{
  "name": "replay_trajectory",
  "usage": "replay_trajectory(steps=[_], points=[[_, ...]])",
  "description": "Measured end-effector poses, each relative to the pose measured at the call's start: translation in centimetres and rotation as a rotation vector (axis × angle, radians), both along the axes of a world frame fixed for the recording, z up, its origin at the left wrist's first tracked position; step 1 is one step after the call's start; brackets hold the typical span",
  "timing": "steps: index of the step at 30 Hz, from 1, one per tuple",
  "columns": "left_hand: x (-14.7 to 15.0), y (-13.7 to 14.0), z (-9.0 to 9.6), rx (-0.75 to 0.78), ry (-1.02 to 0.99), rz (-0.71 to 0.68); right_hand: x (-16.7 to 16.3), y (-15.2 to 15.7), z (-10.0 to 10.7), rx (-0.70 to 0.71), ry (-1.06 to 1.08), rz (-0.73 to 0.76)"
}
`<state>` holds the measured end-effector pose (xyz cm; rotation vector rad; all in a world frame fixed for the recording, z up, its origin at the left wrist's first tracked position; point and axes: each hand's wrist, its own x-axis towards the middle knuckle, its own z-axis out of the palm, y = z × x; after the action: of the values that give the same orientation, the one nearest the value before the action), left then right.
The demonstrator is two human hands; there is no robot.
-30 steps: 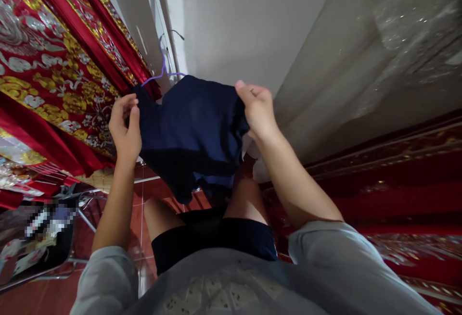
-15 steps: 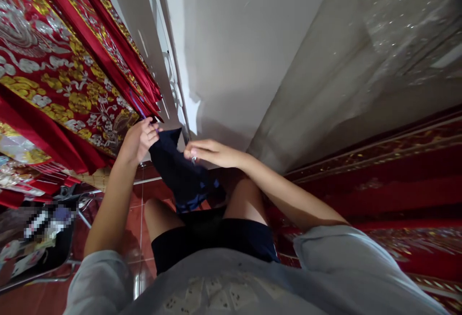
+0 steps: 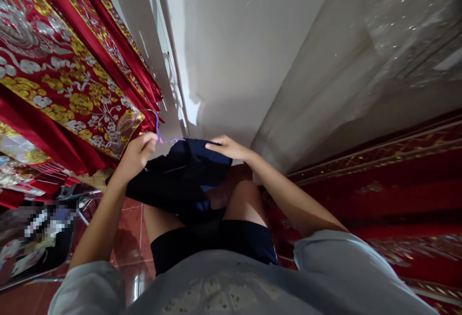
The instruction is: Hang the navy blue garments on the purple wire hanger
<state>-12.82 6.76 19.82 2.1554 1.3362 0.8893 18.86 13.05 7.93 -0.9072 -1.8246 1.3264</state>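
My left hand (image 3: pixel 139 154) is closed with fingers pinched on a thin purple clothes hanger (image 3: pixel 157 121). The hanger's hook curves up above the fingers, and one arm of it runs right to the dark navy garment (image 3: pixel 195 161). My right hand (image 3: pixel 231 148) grips the garment's upper right edge, thumb on top and the other fingers partly hidden behind the cloth. The garment hangs bunched over my knees between both hands. Its exact kind cannot be made out in the dark folds.
Red cloth embroidered in gold and silver (image 3: pixel 86 98) hangs close on the left. A grey-white wall (image 3: pixel 245 41) stands ahead, with clear plastic sheeting (image 3: pixel 411 31) at upper right. Dark red gold-trimmed fabric (image 3: pixel 361 180) lies at right. A black chair (image 3: pixel 54 257) holding items stands lower left on red floor tiles (image 3: pixel 126 243).
My right hand has moved right and slightly up, now gripping the garment's edge. The garment has spread wider between my hands, and more of the purple hanger shows. My left hand has shifted slightly down.
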Motion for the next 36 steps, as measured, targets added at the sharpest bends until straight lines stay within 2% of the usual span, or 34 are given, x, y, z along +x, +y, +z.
replay_trajectory(steps=[3, 5, 8, 11, 13, 16, 19, 23, 27, 30, 33, 36], points=[[0.1, 1.7, -0.3, 0.14, -0.173, 0.102, 1.3, -0.6, 1.0, -0.181, 0.235, -0.108], [0.5, 1.9, -0.5, 0.274, -0.221, 0.136, 2.7, -0.8, 2.1, -0.217, 0.37, -0.227], [0.8, 1.1, -0.8, 0.567, -0.223, 0.236, 5.4, -0.6, 3.7, -0.149, 0.466, -0.442], [0.8, -0.1, -1.6, 0.843, -0.176, 0.351, 7.5, 0.5, 5.0, 0.01, 0.515, -0.65], [1.1, -0.6, -2.3, 0.894, -0.063, 0.299, 7.7, 1.7, 6.0, 0.109, 0.514, -0.706], [2.3, -0.4, -3.4, 0.727, 0.179, 0.09, 6.1, 3.2, 7.4, 0.186, 0.467, -0.676], [3.5, 0.4, -4.3, 0.501, 0.334, 0.017, 4.3, 4.0, 8.3, 0.199, 0.467, -0.65], [4.2, 1.3, -5.2, 0.296, 0.413, 0.054, 3.0, 4.1, 8.7, 0.174, 0.481, -0.649], [4.8, 1.6, -5.3, 0.244, 0.4, 0.073, 2.2, 3.8, 10.0, 0.186, 0.497, -0.587], [5.0, 1.9, -5.4, 0.215, 0.392, 0.163, 2.4, 2.7, 10.8, 0.149, 0.483, -0.513], [4.7, 2.2, -6.2, 0.144, 0.43, 0.26, 3.6, 1.3, 10.2, 0.022, 0.452, -0.471], [4.2, 2.1, -8.1, 0.186, 0.399, 0.249, 4.8, 0.7, 8.1, -0.042, 0.427, -0.48]])
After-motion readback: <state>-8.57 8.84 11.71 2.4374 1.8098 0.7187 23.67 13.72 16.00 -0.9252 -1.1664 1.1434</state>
